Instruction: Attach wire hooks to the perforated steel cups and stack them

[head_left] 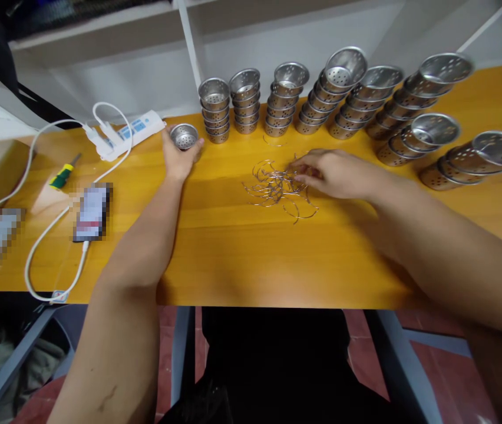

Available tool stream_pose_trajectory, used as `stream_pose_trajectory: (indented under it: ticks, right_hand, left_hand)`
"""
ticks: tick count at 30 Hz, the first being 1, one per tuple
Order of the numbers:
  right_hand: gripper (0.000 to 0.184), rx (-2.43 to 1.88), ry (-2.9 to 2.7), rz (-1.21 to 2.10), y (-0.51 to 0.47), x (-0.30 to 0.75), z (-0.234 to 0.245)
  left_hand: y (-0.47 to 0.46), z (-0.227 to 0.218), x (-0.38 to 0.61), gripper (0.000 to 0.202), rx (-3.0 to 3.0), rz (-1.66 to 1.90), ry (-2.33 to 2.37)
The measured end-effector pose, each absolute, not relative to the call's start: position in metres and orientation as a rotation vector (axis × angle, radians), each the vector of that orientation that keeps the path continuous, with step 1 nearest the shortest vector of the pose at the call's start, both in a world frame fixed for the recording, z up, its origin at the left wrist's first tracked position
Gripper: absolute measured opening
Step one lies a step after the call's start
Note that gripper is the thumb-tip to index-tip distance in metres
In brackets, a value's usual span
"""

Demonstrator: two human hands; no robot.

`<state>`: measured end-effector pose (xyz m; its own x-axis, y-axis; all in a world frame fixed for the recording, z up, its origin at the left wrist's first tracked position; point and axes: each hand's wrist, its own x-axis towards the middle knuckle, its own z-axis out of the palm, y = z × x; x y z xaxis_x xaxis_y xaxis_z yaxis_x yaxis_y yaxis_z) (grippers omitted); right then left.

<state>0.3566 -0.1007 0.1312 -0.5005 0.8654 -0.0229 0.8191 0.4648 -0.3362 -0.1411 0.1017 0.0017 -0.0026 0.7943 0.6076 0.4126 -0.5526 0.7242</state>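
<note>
My left hand (177,158) is wrapped round a small perforated steel cup (184,136) that stands on the orange table (242,247), just left of the cup stacks. My right hand (337,172) lies over a tangled pile of thin wire handles (277,187) in the middle of the table, fingertips pinched together at the pile's right edge. Whether a wire is between those fingers is too small to make out. Several stacks of the same steel cups (277,100) stand along the back, some upright, some leaning over to the right (436,132).
A white power strip (129,131) with cables lies at the back left. A green and yellow screwdriver (63,175) and a phone (92,212) on a charging cable lie at the left. White shelving (189,53) rises behind the table.
</note>
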Motion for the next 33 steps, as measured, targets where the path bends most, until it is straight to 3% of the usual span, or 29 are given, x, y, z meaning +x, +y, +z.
stream_pose_trajectory:
  ticks: [3, 12, 16, 21, 28, 33]
  right_hand:
    - [0.046, -1.460, -2.609, 0.431, -0.087, 0.344, 0.124]
    - [0.024, -1.605, -2.675, 0.262, -0.069, 0.319, 0.119]
    - [0.015, -1.549, -2.700, 0.260, -0.065, 0.319, 0.122]
    - [0.022, -1.512, -2.731, 0.251, -0.066, 0.321, 0.140]
    - [0.017, -1.658, -2.636, 0.313, -0.072, 0.316, 0.173]
    - [0.020, -1.614, -2.544, 0.304, -0.065, 0.328, 0.180]
  left_hand:
    - [0.080, 0.031, -0.123, 0.134, 1.904, 1.797, 1.354]
    - [-0.019, 0.052, -0.014, 0.111, 2.294, 1.154, 0.880]
    - [-0.034, 0.058, -0.004, 0.097, 2.416, 1.052, 0.753]
    - [-0.026, 0.052, -0.011, 0.102, 2.352, 1.126, 0.798]
    - [-0.003, 0.015, -0.005, 0.115, 2.077, 1.200, 0.695]
    - [-0.001, 0.018, -0.003, 0.114, 1.899, 1.202, 0.658]
